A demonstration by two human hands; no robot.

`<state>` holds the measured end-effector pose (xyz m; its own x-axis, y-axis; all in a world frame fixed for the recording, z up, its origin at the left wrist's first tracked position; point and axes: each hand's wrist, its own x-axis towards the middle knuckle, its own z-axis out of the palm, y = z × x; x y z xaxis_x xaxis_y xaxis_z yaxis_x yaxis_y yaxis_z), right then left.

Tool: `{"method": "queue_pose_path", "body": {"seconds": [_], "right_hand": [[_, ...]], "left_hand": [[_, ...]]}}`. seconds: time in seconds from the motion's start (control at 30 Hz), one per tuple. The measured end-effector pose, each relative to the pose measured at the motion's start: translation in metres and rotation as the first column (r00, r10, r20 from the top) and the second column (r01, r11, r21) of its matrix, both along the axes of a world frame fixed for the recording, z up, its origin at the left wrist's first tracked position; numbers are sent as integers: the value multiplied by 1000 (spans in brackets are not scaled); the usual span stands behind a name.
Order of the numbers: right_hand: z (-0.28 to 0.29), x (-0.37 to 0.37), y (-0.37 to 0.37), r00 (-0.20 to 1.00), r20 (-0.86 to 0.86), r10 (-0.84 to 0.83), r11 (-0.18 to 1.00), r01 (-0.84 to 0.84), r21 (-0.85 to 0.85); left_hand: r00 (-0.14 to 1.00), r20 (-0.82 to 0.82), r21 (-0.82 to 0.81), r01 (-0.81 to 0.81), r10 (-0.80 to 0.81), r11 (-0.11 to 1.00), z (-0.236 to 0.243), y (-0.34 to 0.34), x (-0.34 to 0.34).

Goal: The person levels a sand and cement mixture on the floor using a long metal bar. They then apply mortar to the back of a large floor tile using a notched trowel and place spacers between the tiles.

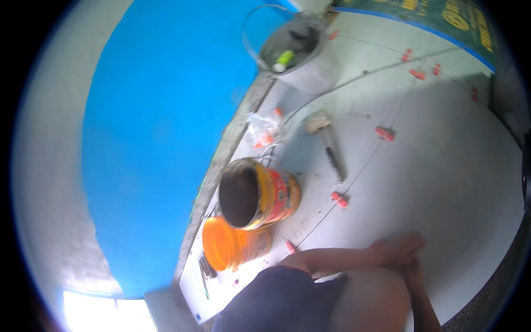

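My left hand is held low over the pale floor tiles, its fingers curled and somewhat blurred. Just below it and against it is my right hand, whose fingers are mostly hidden. Whatever may be between the hands cannot be made out. A small red piece shows beside my left wrist. Red tile-levelling wedges sit along the tile joints, one of them farther up the same joint. A rubber mallet with a pale head and dark handle lies on the tiles.
Along the wall edge stand an orange bucket, a yellow-and-red bucket and a grey bucket with a green-and-white object inside. A plastic bag with orange pieces lies between them. A cable crosses the tiles. Green sheeting covers the far side.
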<state>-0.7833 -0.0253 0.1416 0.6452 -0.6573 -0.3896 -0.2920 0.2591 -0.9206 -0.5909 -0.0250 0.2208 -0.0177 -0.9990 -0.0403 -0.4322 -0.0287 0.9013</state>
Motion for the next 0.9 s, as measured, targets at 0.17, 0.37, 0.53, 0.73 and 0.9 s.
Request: {"method": "queue_pose_path", "body": {"seconds": [0.17, 0.37, 0.53, 0.73, 0.9], "right_hand": [[13, 68, -18, 984, 113, 134, 990, -129, -52], [14, 69, 31, 854, -142, 501, 865, -491, 99], [22, 21, 49, 714, -351, 605, 795, -557, 239], [64, 29, 3, 582, -628, 517, 847, -454, 276], [85, 16, -32, 772, -607, 192, 956, -286, -61]], "left_hand": [[944, -171, 236, -240, 283, 942, 39, -17, 38], [817, 48, -164, -562, 575, 811, 21, -34, 193], [243, 117, -487, -831, 963, 269, -22, -74, 386], [-348, 477, -561, -827, 807, -25, -105, -50, 564], [-254, 740, -441, -882, 623, 164, -125, -6, 643]]}}
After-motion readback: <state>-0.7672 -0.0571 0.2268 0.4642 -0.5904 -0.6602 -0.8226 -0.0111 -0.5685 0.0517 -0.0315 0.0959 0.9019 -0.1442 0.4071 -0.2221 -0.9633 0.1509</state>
